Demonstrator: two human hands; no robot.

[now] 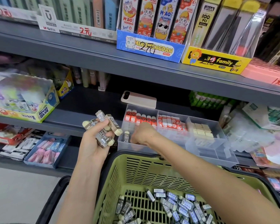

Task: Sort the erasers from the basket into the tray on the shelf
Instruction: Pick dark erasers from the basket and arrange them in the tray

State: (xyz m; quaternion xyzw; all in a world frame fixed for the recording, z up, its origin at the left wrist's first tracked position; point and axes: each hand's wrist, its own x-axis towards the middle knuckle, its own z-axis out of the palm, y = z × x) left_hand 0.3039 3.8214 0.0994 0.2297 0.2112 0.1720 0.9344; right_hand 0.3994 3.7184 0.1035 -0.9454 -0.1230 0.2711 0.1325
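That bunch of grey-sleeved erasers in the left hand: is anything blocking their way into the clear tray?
Nothing visible does. The clear plastic tray is open-topped; only the right hand is there, setting one in.

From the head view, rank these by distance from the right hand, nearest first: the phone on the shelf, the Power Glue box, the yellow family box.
From the right hand, in the tray's front left compartment:
1. Phone, behind the tray.
2. Power Glue box, far left on the same shelf.
3. Yellow family box, upper shelf, right.
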